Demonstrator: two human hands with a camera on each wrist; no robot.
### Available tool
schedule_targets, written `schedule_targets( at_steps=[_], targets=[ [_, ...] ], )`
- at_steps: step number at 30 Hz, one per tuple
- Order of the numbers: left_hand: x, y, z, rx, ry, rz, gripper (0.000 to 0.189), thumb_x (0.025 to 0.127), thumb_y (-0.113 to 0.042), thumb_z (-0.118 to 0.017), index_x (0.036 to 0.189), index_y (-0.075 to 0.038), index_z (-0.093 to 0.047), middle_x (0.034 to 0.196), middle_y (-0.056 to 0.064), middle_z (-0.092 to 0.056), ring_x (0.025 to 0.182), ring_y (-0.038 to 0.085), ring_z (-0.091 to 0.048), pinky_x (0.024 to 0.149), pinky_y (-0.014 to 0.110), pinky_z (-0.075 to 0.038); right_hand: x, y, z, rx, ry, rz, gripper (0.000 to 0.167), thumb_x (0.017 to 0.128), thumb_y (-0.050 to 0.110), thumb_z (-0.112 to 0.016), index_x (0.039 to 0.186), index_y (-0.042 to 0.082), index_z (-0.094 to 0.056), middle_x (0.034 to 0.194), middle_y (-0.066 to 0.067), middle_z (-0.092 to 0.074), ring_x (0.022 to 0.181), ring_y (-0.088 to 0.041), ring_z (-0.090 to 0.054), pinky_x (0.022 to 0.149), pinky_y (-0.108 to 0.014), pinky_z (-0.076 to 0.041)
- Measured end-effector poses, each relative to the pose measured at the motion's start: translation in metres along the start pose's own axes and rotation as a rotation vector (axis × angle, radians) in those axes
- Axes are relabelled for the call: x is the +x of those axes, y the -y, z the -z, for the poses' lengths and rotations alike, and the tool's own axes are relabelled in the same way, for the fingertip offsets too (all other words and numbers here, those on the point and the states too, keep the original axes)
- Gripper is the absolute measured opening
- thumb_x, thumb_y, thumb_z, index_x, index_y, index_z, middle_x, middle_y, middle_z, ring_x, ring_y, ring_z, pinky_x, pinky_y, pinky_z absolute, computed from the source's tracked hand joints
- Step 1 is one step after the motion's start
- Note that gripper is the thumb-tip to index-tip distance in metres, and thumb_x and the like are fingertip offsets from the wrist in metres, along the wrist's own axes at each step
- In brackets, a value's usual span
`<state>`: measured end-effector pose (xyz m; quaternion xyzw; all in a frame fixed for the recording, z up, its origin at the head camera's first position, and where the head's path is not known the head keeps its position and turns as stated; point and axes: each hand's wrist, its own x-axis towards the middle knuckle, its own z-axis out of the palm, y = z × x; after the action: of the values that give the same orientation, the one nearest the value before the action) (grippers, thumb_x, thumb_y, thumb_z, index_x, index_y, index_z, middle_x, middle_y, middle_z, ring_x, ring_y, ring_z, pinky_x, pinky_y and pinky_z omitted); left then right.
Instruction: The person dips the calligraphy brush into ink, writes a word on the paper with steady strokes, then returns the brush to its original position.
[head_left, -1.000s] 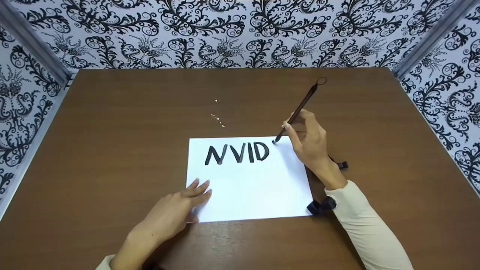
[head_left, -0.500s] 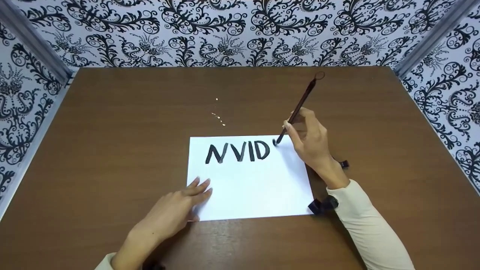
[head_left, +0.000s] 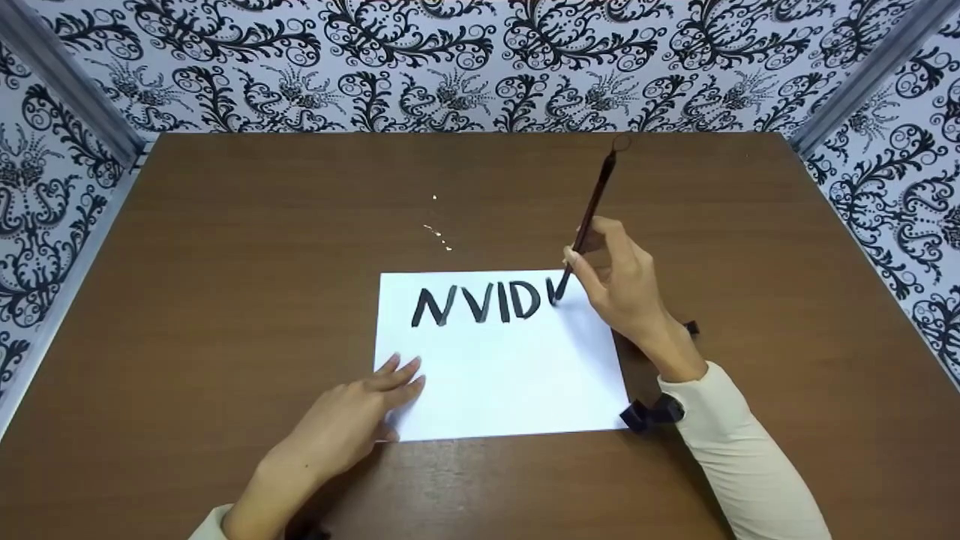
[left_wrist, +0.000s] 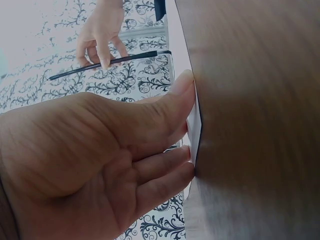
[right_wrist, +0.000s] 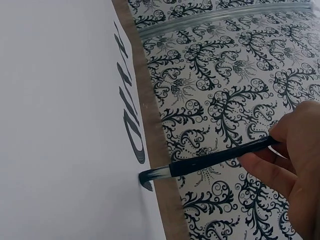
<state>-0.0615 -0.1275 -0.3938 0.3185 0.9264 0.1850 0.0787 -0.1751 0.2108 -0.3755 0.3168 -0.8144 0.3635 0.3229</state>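
Note:
My right hand (head_left: 626, 292) pinches a dark writing brush (head_left: 595, 193) with a cord loop at its top end. In the right wrist view, the brush's black, wet-looking bristles (right_wrist: 146, 176) touch the white paper (head_left: 502, 382) at a short dark stroke. Left of that stroke stand black brushed letters (head_left: 476, 304) reading NVID, along the sheet's far edge. Fingers spread, my left hand (head_left: 345, 420) rests on the paper's near left corner. From the left wrist view, its thumb and fingertips (left_wrist: 185, 82) lie at the sheet's edge.
A brown wooden table (head_left: 247, 300) bears the sheet. Small pale specks (head_left: 437, 235) lie beyond the paper. Patterned black-and-white panels (head_left: 420, 67) with grey edging rise at the back and sides. A black device (head_left: 651, 414) sits at my right wrist.
The brush tip has moved down toward me on the paper, leaving a longer dark stroke after the D. The brush's top has swung left and stands more upright. My left hand stays put.

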Motion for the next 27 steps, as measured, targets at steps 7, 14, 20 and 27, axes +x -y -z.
schedule_targets(
  at_steps=[7,14,20,27],
  targets=[
    [0.000,-0.001,0.000,-0.003,0.008,0.009,0.063,0.075,-0.010,-0.078,0.134,-0.006,-0.055,0.146,0.009,-0.041,0.132,0.032,-0.039,0.083,0.049,-0.051,0.001,0.007,0.002,0.010,0.061,-0.020,0.031,0.087,-0.003,-0.066,0.113,-0.004,-0.050,0.089,-0.011,-0.061,0.082,-0.019,-0.064,0.063,-0.016,-0.052],
    [0.001,0.000,0.000,-0.010,0.010,0.011,0.063,0.076,-0.010,-0.077,0.134,-0.006,-0.055,0.146,0.008,-0.041,0.132,0.032,-0.039,0.082,0.049,-0.051,0.002,0.011,0.004,0.016,0.096,-0.024,0.031,0.087,-0.003,-0.066,0.113,-0.005,-0.050,0.088,-0.011,-0.061,0.081,-0.020,-0.065,0.063,-0.014,-0.052],
    [0.001,0.001,0.001,-0.006,0.013,0.010,0.063,0.076,-0.009,-0.078,0.135,-0.006,-0.054,0.147,0.008,-0.041,0.132,0.032,-0.039,0.080,0.050,-0.052,0.002,0.014,0.006,0.030,0.135,-0.032,0.030,0.087,-0.003,-0.065,0.113,-0.005,-0.049,0.087,-0.011,-0.062,0.080,-0.020,-0.065,0.062,-0.014,-0.051],
    [0.000,0.001,0.000,-0.007,0.003,0.002,0.063,0.075,-0.008,-0.078,0.134,-0.005,-0.055,0.146,0.009,-0.042,0.132,0.032,-0.040,0.077,0.046,-0.053,0.006,0.021,0.013,0.002,0.100,-0.026,0.030,0.087,-0.002,-0.066,0.112,-0.004,-0.051,0.088,-0.010,-0.063,0.081,-0.018,-0.064,0.061,-0.020,-0.054]
  ],
)
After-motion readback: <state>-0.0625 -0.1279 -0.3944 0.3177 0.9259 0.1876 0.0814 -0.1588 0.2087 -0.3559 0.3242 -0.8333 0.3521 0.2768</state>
